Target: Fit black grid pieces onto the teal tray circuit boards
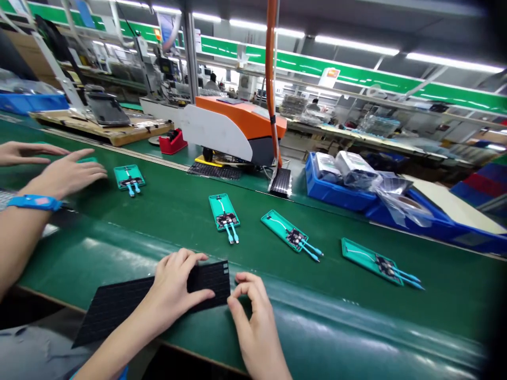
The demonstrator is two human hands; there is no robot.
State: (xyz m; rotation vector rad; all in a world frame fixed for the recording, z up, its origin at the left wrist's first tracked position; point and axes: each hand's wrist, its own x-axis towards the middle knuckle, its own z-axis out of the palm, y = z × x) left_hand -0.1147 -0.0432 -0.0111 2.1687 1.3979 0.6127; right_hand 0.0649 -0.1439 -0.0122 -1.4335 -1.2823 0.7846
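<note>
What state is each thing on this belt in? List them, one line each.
left hand, resting palm down on the sheet
black gridded sheet, lying flat on the green belt
right hand, fingers curled, beside the sheet
teal trays, four lying apart, each carrying a circuit board and blue-tipped cables
co-worker's hand, open, palm down
blue crate, open, holding bagged items

The left hand (172,282) hides the middle of the black gridded mat (114,311); the circuit board (226,220) on the middle teal tray (217,207) is too small to read.
</note>
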